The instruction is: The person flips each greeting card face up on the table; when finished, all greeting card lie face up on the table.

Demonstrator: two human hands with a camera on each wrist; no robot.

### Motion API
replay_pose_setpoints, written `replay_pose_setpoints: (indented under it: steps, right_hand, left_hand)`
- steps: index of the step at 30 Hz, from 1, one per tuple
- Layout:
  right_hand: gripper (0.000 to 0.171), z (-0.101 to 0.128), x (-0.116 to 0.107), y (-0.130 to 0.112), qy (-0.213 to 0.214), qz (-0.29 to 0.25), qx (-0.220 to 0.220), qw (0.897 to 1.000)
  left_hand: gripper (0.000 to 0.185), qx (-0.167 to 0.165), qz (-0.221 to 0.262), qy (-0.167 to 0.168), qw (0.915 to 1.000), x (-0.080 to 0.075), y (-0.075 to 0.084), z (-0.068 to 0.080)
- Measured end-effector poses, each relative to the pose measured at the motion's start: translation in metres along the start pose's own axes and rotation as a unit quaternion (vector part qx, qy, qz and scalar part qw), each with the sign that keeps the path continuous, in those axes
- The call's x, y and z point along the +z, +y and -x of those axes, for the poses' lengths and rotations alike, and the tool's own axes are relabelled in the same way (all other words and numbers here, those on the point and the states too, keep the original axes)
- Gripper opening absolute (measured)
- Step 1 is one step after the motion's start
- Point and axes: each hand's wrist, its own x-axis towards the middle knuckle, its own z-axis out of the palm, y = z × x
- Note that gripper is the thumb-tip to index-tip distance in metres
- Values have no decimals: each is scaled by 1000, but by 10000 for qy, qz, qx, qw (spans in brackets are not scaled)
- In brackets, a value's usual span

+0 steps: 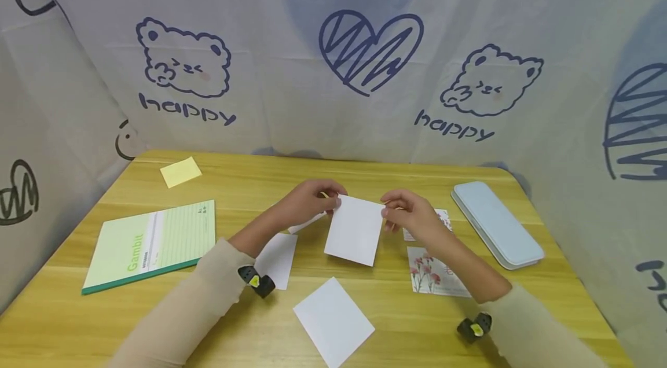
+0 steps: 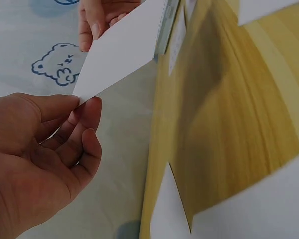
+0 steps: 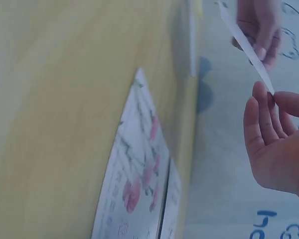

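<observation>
A blank white card (image 1: pixel 355 230) is held up above the wooden table (image 1: pixel 365 180) between both hands. My left hand (image 1: pixel 312 201) pinches its upper left corner, and in the left wrist view the thumb and forefinger of that left hand (image 2: pixel 65 124) close on the white card (image 2: pixel 122 50). My right hand (image 1: pixel 409 216) pinches the card's upper right corner. The right wrist view shows the card (image 3: pixel 246 47) edge-on, with the right hand (image 3: pixel 279 134) gripping its near end.
Two more white cards (image 1: pixel 333 322) (image 1: pixel 277 260) lie on the table near me. Flower-printed cards (image 1: pixel 432 271) lie under my right forearm. A green notebook (image 1: pixel 151 243) sits left, a yellow sticky note (image 1: pixel 180 172) far left, a pale blue case (image 1: pixel 496 223) right.
</observation>
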Motion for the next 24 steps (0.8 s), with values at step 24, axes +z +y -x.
replay_pose_setpoints:
  steps: [24]
  right_hand:
    - [28, 26, -10, -7, -430, 843, -507, 9942]
  left_hand:
    - [25, -167, 645, -417, 9969, 10, 4, -3]
